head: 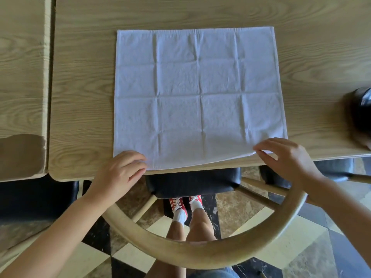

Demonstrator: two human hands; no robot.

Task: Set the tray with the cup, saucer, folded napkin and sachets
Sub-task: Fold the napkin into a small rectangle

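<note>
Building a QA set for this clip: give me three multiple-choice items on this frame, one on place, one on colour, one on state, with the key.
1. Where does the napkin lie?
A. On the wooden table
B. On the chair seat
C. On the floor

2. What colour is the napkin?
A. Red
B. White
C. Black

3. What state is the napkin in?
A. Rolled up
B. Folded into a small square
C. Spread open flat, with crease lines

Key: 1 A, it rests on the tabletop near the front edge. 2 B, the cloth is plain white. 3 C, it lies unfolded, the left hand and right hand at its near corners.
</note>
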